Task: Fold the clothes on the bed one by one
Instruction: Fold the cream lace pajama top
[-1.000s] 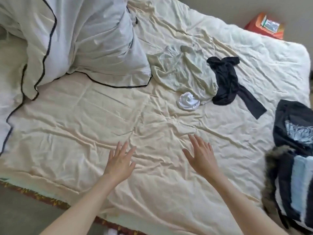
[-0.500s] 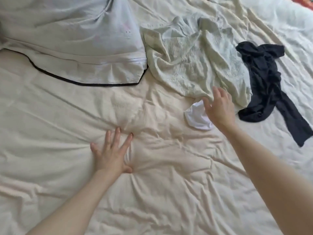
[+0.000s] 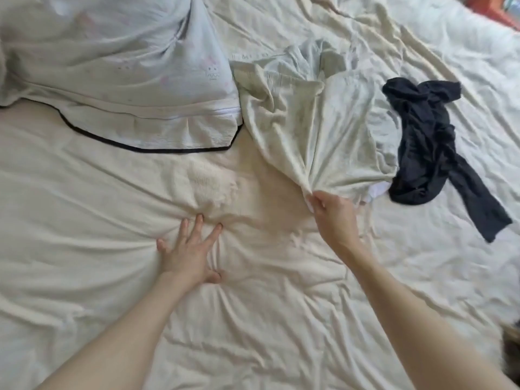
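Pillow abuts pale garment at left; black garment at right. Pale garment's long axis runs away from viewer. Right hand pinches its near edge; left hand spread, pressing bed.

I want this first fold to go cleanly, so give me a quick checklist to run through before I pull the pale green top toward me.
1. Right hand has a firm pinch on the pale green top: ok, fabric bunches at the fingers.
2. Left hand free to help: not ok, it presses flat on the sheet.
3. Top clear of the black garment: cannot tell, their edges meet.
4. Small white item free of the top: not ok, it lies partly under the hem.
5. Top clear of the pillow: cannot tell, they touch at the corner.
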A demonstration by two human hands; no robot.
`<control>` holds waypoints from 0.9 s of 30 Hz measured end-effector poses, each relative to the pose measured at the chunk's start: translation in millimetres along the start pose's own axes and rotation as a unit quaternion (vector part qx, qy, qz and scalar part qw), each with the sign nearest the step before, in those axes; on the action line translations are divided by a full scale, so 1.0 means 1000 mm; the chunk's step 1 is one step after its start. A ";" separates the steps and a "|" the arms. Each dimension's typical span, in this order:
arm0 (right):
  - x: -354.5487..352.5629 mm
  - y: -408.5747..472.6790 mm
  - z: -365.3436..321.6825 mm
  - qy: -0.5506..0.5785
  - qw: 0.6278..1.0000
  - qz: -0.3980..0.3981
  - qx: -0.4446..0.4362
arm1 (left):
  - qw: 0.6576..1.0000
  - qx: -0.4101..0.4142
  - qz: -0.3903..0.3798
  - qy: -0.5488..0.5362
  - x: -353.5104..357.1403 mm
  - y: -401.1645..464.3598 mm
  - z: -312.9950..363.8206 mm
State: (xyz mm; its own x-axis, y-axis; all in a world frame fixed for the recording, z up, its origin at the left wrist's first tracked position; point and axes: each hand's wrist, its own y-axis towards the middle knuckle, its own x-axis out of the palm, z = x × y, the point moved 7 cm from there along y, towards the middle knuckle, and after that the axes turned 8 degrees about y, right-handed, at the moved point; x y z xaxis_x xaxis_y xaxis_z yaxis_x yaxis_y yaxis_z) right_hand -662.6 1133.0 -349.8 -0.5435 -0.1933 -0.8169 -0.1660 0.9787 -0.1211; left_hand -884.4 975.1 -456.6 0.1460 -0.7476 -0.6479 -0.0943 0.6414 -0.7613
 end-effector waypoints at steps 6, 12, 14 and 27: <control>0.005 -0.125 -0.080 0.095 0.985 -0.097 -0.103 | 0.806 -0.027 -0.015 -0.592 -0.035 -0.076 -0.005; 0.023 -0.250 -0.108 0.118 0.961 -0.242 -0.072 | 0.763 -0.003 -0.007 -0.646 -0.016 -0.169 0.025; 0.023 -0.282 -0.111 0.117 0.957 -0.258 -0.055 | 0.807 -0.022 0.033 -0.589 0.002 -0.195 0.016; 0.050 -0.334 -0.070 0.095 0.954 -0.284 0.027 | 0.809 -0.284 0.049 -0.512 0.142 -0.286 -0.083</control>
State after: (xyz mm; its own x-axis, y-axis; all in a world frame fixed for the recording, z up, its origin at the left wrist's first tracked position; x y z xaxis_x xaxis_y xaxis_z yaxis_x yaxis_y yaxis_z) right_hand -692.3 792.0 -310.4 -0.5178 -0.6980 -0.4946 -0.4390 0.7130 -0.5467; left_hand -918.4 671.0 -332.2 0.8225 0.0232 -0.5683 -0.5496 0.2893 -0.7837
